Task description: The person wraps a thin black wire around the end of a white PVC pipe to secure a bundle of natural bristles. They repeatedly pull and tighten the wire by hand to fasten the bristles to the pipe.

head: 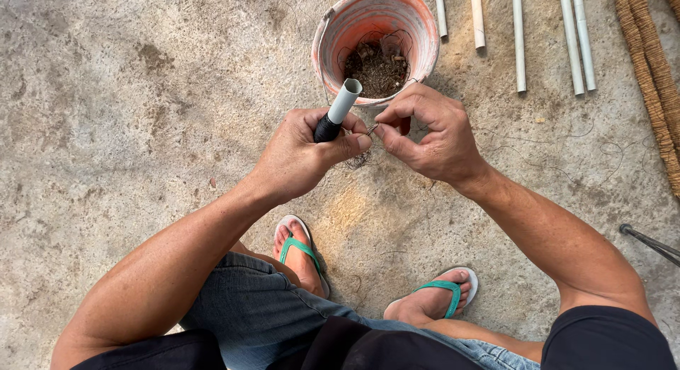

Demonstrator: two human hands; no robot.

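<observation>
One orange bucket with dark soil and loose wire strands inside stands on the concrete floor, and five white pipes lie side by side to its right, cut off by the top edge of the view. Two rope-wrapped poles run along the far right edge, and one dark metal tool pokes in lower down on the right. Two feet in green-strapped sandals rest on the floor below the hands. The left hand has its grip wrapped tight around one short pipe piece, white at the top and black where the fingers close on it; it tilts up toward the bucket's near rim. The right hand is just beside it, thumb and forefinger pressed together on a thin wire between the two hands, the other fingers curled loosely. A tangle of dark wire hangs just below the hands.
</observation>
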